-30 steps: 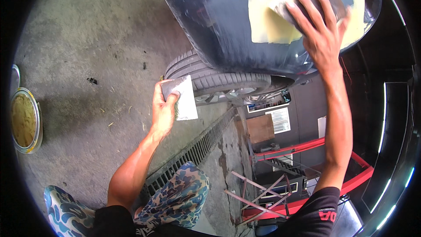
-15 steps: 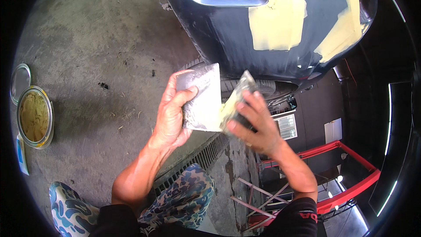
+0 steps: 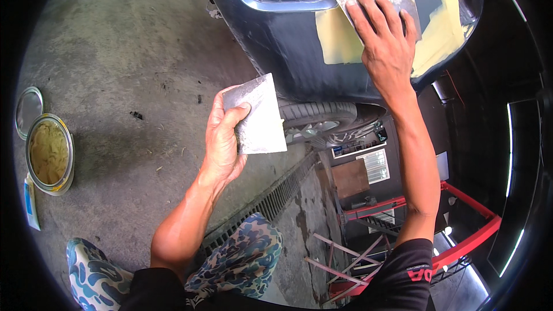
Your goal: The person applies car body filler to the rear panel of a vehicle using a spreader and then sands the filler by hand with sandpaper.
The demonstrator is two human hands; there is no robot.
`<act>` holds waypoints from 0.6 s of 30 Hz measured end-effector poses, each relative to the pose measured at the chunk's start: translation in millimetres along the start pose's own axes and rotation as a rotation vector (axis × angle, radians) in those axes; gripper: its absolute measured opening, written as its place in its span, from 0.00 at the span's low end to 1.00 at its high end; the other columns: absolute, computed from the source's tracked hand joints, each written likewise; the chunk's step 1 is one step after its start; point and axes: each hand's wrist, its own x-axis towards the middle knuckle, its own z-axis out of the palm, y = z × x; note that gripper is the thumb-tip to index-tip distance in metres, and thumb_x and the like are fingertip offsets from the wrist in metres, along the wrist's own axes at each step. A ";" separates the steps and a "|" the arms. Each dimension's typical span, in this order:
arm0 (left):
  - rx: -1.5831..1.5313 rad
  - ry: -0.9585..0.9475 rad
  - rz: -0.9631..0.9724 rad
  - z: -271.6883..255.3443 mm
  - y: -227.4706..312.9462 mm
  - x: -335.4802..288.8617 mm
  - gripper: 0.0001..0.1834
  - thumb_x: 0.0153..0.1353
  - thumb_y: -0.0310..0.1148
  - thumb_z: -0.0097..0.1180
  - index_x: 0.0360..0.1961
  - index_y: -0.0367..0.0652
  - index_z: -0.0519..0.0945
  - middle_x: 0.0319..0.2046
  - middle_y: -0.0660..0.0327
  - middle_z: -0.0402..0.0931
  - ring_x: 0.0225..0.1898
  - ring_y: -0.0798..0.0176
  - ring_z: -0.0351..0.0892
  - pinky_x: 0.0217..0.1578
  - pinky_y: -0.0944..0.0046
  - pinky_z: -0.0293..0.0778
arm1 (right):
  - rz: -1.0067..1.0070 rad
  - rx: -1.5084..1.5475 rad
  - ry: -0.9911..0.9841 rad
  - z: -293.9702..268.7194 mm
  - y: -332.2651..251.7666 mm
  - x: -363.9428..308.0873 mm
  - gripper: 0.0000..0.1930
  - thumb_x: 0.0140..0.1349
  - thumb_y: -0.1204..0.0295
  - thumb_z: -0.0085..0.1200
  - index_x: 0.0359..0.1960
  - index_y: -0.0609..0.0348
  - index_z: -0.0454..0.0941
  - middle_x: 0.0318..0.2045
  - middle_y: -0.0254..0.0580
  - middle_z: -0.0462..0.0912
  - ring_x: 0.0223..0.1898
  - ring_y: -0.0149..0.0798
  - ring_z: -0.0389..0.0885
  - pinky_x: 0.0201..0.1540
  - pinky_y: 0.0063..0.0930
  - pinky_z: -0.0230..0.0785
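Note:
My left hand (image 3: 220, 138) grips a flat, smeared metal plate (image 3: 264, 121), thumb on its face and fingers behind. A dab of pale yellow putty shows at the plate's right edge. Farther up, my right hand (image 3: 391, 52) lies with its fingers spread over a thin metal putty spreader (image 3: 406, 1), which rests against a dark car bumper (image 3: 282, 43). Pale yellow filler (image 3: 340, 43) covers patches of the bumper around and beneath the spreader. The spreader's lower edge and my right thumb are hidden.
On the concrete floor at left stand an open can (image 3: 69, 179) of yellowish putty, its round lid (image 3: 29, 114) and a white-and-blue tube (image 3: 31, 204). A car wheel (image 3: 322, 116) sits below the bumper. A floor grate (image 3: 271, 204) and a red metal frame (image 3: 472, 247) lie nearer and right.
My right hand has moved away from the plate, up and right onto the bumper with the spreader. My left hand and the plate have shifted slightly up and left.

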 end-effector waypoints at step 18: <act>0.017 0.035 0.006 -12.5 -0.4 6.9 0.22 0.68 0.27 0.50 0.63 0.43 0.68 0.52 0.55 0.79 0.50 0.60 0.85 0.50 0.57 0.87 | -0.074 -0.089 0.050 25.8 20.0 15.6 0.29 0.62 0.76 0.57 0.65 0.35 0.77 0.64 0.23 0.77 0.66 0.36 0.71 0.68 0.45 0.57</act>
